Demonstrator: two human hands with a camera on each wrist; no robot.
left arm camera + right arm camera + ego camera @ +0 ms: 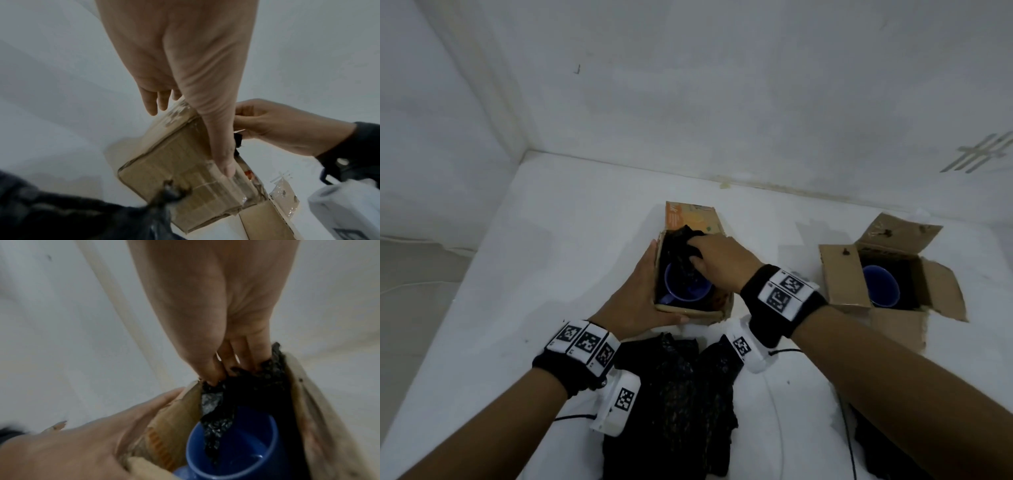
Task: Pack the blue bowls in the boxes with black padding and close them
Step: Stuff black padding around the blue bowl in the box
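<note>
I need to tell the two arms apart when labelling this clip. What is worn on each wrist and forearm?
Both forearms are bare, with no sleeves. The left wrist's black fabric band carries white blocks printed with black square-pattern markers; a white camera housing hangs beneath, trailing a thin black cable. The right wrist's black band bears matching marker blocks, white housing and cable.

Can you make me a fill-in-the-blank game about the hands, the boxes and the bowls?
1. The right hand pinches the ____ padding.
2. The left hand steadies the near box from its ____ side.
3. Each bowl is coloured ____; one bowl sits in the near box, the other bowl in the far box.
4. The far box's flaps are ____.

Missing words: black; left; blue; open
</note>
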